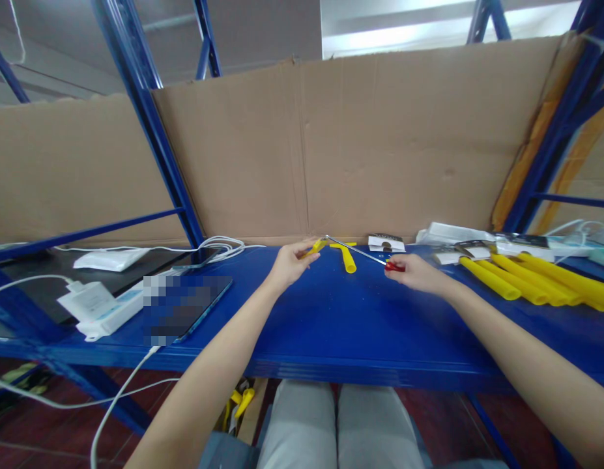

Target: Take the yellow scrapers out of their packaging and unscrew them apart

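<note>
Red handle (395,266) of the screwdriver (368,255): grip snugly in the right hand (419,273), with the thumb and fingers closed on it, not spread. Cannot tell the exact placing of the hidden fingertips. Yellow piece (311,249): hold over the far part of the blue table (331,326), near the cardboard (243,169), pinched between the thumb and fingers of the left hand (288,262).

Slant the metal shaft (356,249) leftward and away, with its tip right at the end of the yellow piece farthest from the left palm. Cannot tell real contact from a near miss at this angle, nor make out any slot or hole, so check closely before pressing. Probably best to line up shaft and piece first, then push or turn gently, steering from the right wrist and bracing with the left hand. Place the left fingertips clear of the tip's path; expect skidding under too much force.

Mind the loose yellow piece (349,262) lying on the table between the hands, just under the line of the shaft; avoid knocking it. Leave alone the yellow tubes (541,280), to the right of the right hand, and the phone (194,306), left of the left forearm (228,352).
</note>
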Demonstrator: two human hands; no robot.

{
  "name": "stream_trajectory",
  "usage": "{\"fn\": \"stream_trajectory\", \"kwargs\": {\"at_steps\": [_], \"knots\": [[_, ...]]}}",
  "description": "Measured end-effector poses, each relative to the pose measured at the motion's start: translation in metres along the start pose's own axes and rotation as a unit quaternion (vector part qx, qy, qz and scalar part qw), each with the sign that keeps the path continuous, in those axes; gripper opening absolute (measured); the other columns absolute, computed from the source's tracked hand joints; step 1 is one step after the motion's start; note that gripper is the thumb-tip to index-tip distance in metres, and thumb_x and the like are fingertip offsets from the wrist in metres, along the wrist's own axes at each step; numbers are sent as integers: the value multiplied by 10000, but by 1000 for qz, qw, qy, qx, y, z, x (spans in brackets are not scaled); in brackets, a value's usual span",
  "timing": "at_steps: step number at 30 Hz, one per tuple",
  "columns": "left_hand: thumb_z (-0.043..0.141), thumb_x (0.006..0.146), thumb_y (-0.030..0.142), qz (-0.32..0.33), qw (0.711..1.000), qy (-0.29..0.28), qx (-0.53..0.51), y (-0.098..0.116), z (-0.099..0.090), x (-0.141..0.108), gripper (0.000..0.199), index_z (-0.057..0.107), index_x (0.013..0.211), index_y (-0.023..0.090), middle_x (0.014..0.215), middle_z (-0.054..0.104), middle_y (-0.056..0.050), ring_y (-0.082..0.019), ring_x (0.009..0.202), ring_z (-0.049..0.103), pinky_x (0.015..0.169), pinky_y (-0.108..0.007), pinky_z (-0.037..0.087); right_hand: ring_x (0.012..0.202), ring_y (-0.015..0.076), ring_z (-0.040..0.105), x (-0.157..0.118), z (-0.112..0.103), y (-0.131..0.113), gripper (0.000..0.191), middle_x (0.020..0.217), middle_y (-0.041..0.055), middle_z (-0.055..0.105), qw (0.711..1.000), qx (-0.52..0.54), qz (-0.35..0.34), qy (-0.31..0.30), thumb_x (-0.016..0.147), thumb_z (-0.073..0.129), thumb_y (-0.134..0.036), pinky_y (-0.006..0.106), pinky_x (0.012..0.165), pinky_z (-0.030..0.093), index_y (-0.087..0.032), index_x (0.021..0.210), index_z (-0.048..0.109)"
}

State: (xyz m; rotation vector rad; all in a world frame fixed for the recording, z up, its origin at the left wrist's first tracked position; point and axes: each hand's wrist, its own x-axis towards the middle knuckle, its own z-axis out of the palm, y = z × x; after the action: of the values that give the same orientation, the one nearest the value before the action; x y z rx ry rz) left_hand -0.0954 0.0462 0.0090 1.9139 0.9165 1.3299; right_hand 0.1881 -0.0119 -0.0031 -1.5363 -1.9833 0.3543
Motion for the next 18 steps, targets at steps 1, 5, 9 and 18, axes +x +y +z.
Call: {"fn": "stream_trajectory", "kwargs": {"at_steps": [1,5,9,18], "knots": [[750,657,256,0,1000,5,-6,0,-1,0,376,741,1016,147,1164,691,-105,-186,771,670,546,-256,532,520,125,418,0,0,0,160,522,-34,466,1000,4,3,-2,719,526,-330,240,500,315,-218,621,469],[779,625,281,-15,998,51,-21,-3,-2,1,425,741,1022,134,975,749,-88,-164,668,653,540,-266,539,505,121,419,-2,-2,1,161,510,-37,476,1000,8,13,-11,714,533,-329,239,492,310,-220,618,463],[781,620,264,-6,996,71,-46,-7,-2,3,460,726,1056,129,1015,741,-92,-150,659,648,513,-244,520,484,120,419,-4,-3,1,175,491,-40,474,999,5,18,-26,723,533,-337,241,486,306,-224,613,456],[705,710,231,13,998,41,43,-11,-4,4,353,729,1057,168,990,751,-65,-190,805,686,663,-285,545,513,124,462,-10,0,-2,179,543,-35,510,999,25,-29,-38,714,546,-368,248,516,352,-218,647,476]]}}
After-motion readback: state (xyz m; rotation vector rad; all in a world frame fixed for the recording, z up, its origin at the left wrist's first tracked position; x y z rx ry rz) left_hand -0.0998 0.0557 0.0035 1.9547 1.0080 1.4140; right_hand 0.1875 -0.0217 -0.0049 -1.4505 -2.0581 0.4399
